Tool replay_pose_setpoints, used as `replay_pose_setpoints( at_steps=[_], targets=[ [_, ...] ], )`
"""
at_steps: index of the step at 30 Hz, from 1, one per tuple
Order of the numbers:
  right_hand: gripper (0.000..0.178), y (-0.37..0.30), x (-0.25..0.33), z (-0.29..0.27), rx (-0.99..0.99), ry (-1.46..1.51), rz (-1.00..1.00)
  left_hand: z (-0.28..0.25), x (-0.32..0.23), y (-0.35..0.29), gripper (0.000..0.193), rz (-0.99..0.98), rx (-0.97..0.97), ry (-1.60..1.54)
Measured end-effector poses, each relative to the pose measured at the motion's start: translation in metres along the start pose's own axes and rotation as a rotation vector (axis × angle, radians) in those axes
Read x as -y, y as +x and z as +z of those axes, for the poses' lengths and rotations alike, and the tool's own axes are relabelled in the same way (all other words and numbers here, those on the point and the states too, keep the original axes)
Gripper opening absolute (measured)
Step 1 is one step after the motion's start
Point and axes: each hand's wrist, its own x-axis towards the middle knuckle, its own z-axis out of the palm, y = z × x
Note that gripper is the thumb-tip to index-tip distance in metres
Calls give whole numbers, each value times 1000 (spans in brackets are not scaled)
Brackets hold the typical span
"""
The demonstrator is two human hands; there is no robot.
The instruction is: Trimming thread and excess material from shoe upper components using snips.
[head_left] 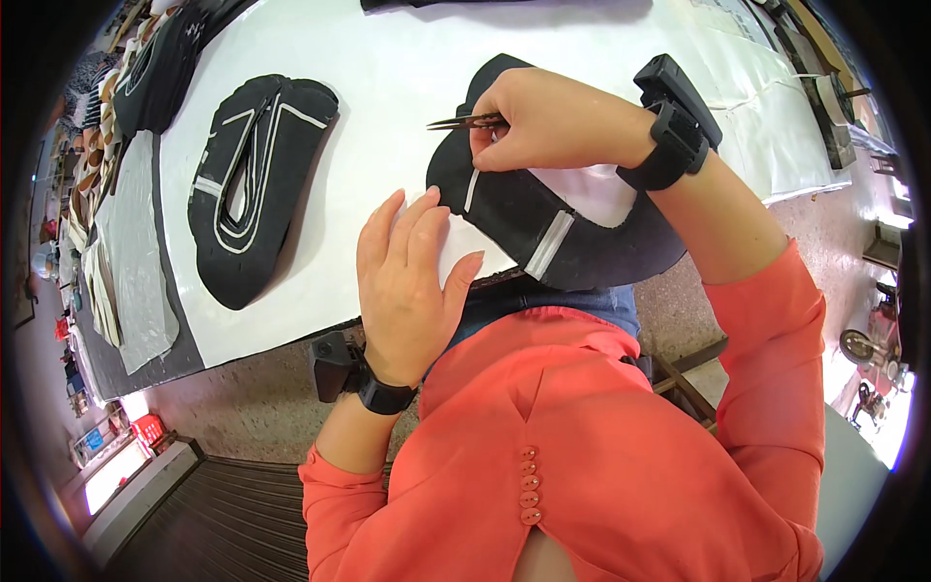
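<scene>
In front of me a black curved shoe-upper piece [621, 250] with white strips lies on the white-covered table. My right hand [548, 121] is closed around a pair of small pointed scissors [461, 123], over the upper's far part. The blades point left, and the grip is hidden in my fist. My left hand [405, 257] rests flat with fingers spread, its fingertips at the upper's left edge. Farther left lies a stack of similar black shoe uppers [219, 247], edged with white lines around a long opening.
The white table [320, 262] ends just before my body. A sheet of clear plastic [141, 262] hangs along its left side, near more black pieces [165, 73]. Another black item [436, 3] shows at the far edge. A spool-like fitting [829, 102] stands at the right.
</scene>
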Motion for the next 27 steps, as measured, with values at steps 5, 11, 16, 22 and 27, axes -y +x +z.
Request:
replay_pose_setpoints(
  at_steps=[5, 11, 16, 22, 27],
  targets=[
    [24, 1, 0, 3, 4, -30, 7, -2, -4, 2, 47, -8, 19, 16],
    [24, 3, 0, 4, -14, -68, -25, -6, -6, 6, 42, 31, 66, 120],
    [25, 6, -12, -1, -127, -88, -74, -7, -8, 11, 40, 31, 64, 122],
    [21, 11, -11, -5, -146, -136, -45, -11, -2, 16, 37, 70, 75, 106],
    [22, 20, -7, -4, -92, -146, 57, -10, 2, 33, 29, 170, 51, 80]
  ],
)
